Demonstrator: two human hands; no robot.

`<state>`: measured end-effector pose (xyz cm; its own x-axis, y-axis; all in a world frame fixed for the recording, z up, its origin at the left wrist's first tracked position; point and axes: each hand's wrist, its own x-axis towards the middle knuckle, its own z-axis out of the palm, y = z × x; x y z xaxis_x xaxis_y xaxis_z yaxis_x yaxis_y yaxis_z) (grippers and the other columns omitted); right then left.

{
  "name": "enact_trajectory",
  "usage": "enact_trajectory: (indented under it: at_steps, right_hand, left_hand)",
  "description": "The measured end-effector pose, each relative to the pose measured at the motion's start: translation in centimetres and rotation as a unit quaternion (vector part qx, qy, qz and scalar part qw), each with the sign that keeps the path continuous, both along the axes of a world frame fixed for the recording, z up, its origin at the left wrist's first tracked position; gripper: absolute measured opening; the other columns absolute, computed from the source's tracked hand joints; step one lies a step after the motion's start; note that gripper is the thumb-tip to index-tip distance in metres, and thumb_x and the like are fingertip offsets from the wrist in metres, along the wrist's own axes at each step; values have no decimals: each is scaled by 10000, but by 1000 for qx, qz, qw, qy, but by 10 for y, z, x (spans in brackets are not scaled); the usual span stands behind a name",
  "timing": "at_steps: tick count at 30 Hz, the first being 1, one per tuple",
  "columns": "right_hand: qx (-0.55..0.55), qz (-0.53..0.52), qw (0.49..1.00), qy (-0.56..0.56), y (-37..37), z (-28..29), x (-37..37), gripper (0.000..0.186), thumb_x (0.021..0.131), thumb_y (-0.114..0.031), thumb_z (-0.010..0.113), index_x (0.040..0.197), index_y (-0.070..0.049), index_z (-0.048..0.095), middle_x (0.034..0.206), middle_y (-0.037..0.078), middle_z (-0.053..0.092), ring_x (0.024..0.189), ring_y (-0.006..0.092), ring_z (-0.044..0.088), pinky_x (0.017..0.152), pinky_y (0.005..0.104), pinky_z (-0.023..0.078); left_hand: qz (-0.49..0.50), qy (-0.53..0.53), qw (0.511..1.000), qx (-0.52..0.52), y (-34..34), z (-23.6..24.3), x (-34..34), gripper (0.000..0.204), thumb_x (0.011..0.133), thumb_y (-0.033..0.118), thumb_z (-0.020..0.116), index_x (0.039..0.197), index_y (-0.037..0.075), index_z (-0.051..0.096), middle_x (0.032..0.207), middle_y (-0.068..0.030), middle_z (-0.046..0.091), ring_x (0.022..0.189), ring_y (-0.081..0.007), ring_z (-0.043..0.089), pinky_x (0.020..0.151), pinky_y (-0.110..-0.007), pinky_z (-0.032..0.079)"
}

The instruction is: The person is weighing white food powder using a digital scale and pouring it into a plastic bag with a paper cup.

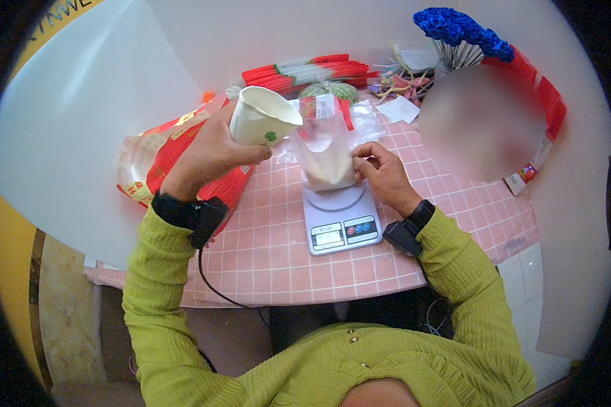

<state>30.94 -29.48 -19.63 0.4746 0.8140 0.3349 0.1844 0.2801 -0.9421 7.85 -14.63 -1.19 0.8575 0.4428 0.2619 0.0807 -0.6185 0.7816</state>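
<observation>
My left hand [214, 146] is wrapped round a white paper cup [265, 122] with a small green mark. The cup is tilted, its mouth turned up and to the right; its contents cannot be made out. With fingers pinched together, my right hand [383, 173] grips the right side of a clear plastic bag [316, 146]. Pale, fine-looking contents [329, 173] fill the bag's lower part. Beneath it is a white digital kitchen scale [319, 216], its display and buttons facing me. The cup is above and to the left of the bag's opening.
A red and gold plastic sack [156, 163] lies at the left on the pink tiled tabletop [268, 264]. Behind are red-and-white packets [305, 71], a bag of green contents [329, 91] and clear bags [366, 122]. Blue artificial roses [458, 34] stand far right, near a blurred patch.
</observation>
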Motion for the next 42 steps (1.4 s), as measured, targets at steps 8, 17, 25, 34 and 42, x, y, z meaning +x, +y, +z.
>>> enact_trajectory:
  at_steps: [8, 17, 25, 34, 42]
  right_hand:
    - [-20, 19, 1000, 3, -5, 10, -3, 149, 975, -64, 582, 1109, -3, 601, 945, 24, 615, 755, 82, 603, 691, 226, 517]
    - [-16, -8, 1000, 4, -2, 6, -3, 156, 938, -52, 608, 1086, -9, 629, 884, 53, 656, 693, 106, 629, 627, 258, 515]
    - [-15, -10, 1000, -9, -2, 5, -2, 148, 939, -54, 605, 1077, -12, 638, 885, 56, 659, 704, 111, 636, 637, 258, 523]
    - [-3, 3, 1000, 8, -2, 3, -1, 151, 939, -52, 606, 1080, -6, 634, 894, 50, 660, 707, 109, 634, 649, 261, 530]
    - [0, -15, 1000, -18, -1, 5, -3, 195, 947, -46, 596, 1136, -5, 624, 938, 52, 660, 701, 96, 629, 638, 252, 531]
  left_hand:
    - [8, 75, 990, 120, 6, 14, 10, 557, 679, 129, 789, 1183, -16, 603, 1024, -106, 657, 888, -195, 652, 800, -329, 527]
    - [-5, 73, 981, 179, 5, 22, 15, 541, 696, 162, 791, 1166, -24, 598, 988, -122, 659, 864, -212, 657, 787, -344, 527]
    - [-34, 90, 982, 163, 11, 24, 18, 554, 681, 159, 790, 1166, -24, 596, 982, -133, 661, 873, -221, 659, 797, -352, 525]
    - [7, 4, 1000, -15, 12, -14, 3, 548, 714, 141, 779, 1204, -2, 582, 998, -82, 655, 864, -172, 641, 752, -321, 533]
    - [-15, -158, 946, -283, 16, -80, -6, 642, 784, 127, 754, 1346, 10, 467, 1143, -103, 623, 981, -196, 639, 760, -342, 551]
